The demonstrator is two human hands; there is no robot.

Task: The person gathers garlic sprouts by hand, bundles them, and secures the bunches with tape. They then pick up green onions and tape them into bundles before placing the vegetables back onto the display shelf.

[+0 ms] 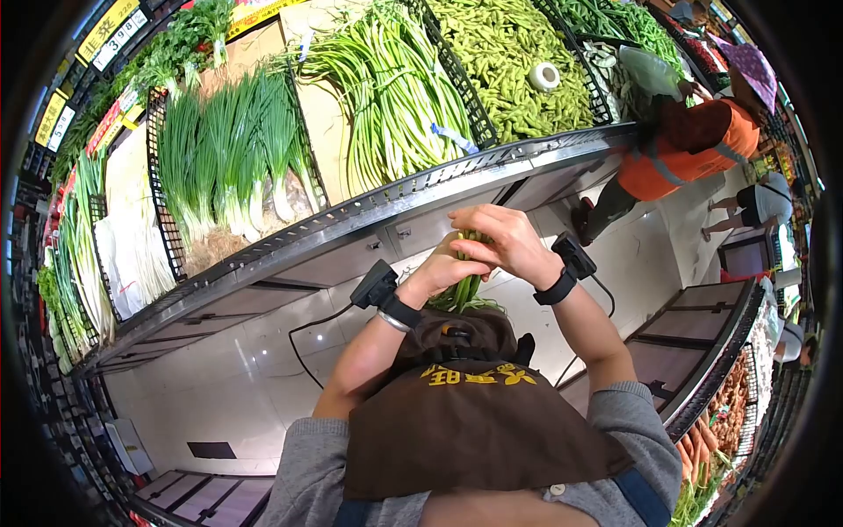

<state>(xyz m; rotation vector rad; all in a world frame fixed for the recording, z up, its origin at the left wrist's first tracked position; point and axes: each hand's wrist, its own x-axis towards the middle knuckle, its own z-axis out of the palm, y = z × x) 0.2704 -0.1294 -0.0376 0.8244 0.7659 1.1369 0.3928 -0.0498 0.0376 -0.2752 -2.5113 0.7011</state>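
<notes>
Just in front of my chest I hold a bunch of thin green stalks (pixel 461 294), its lower ends hanging near the brown apron (pixel 479 413). My left hand (pixel 439 269) is closed around the bunch from the left. From the other side my right hand (pixel 507 241) is closed over its upper part, with fingers and thumb on the stalks. The hands are close together and partly hide the bunch. Beyond them lies a pile of long green stalks (pixel 386 97) on the display, with a pile of spring onions (pixel 233 149) to its left.
A metal-edged shelf (pixel 351 220) runs across ahead of me. Green bean pods (pixel 492 61) fill a black crate, with a tape roll (pixel 544 77) on top. At right, a person in an orange vest (pixel 680 154) stands at the shelf. Carrots (pixel 698 452) lie on a stand behind right.
</notes>
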